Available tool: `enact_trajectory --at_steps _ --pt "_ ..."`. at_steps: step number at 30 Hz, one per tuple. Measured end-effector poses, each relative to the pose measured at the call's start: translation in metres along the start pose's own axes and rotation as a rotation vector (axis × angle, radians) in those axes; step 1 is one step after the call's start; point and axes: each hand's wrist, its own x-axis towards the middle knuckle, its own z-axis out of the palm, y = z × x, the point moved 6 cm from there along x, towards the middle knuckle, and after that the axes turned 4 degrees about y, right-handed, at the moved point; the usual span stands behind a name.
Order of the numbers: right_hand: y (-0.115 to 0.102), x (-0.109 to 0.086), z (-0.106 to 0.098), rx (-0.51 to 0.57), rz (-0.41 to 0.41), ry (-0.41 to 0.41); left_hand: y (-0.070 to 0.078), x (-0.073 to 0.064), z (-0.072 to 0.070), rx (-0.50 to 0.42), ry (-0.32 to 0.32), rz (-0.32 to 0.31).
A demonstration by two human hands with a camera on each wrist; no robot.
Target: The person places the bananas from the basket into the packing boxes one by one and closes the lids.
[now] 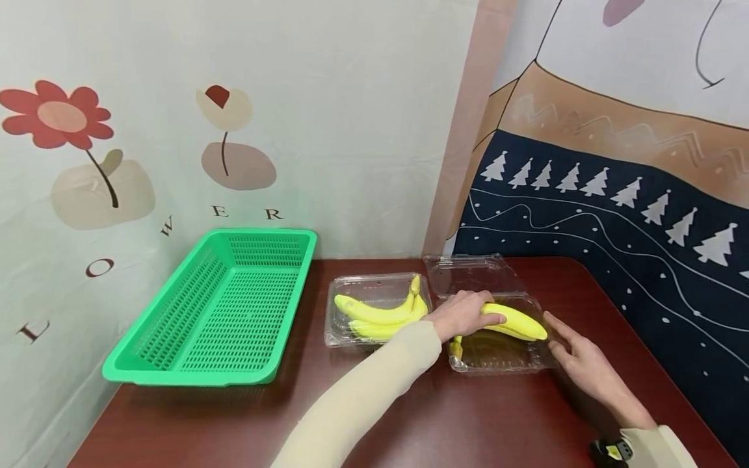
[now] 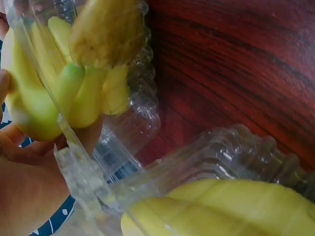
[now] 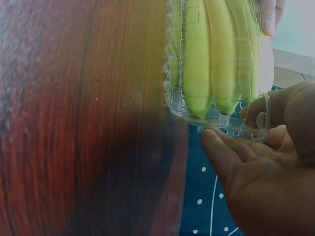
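My left hand [image 1: 465,315] grips a bunch of yellow bananas [image 1: 517,323] from above, its thumb along the near banana. The bunch lies over the base of a lidded clear plastic container [image 1: 503,364], whose lid [image 1: 474,276] is folded back. My right hand [image 1: 591,367] is at that container's right end, fingers extended and fingertips at the rim. In the right wrist view the banana tips [image 3: 199,101] are seen through the clear wall, close to the right fingers. Another clear container [image 1: 336,331] stands left of my left hand, with a second banana bunch [image 1: 374,315] inside.
A green plastic basket [image 1: 272,374] with slotted walls stands on the left of the dark red table [image 1: 462,422]. Patterned curtains [image 1: 363,130] hang behind and to the right of the table. A dark watch [image 1: 611,452] sits at my right wrist.
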Motion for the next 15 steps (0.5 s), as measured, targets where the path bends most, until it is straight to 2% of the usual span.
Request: enact_trajectory --at_steps 7,15 --pt "-0.001 0.001 0.0 0.005 -0.009 0.007 -0.004 -0.006 0.001 -0.026 0.037 0.007" --pt "0.0 0.0 0.001 -0.008 0.027 -0.025 -0.005 -0.017 -0.003 -0.076 0.08 0.028"
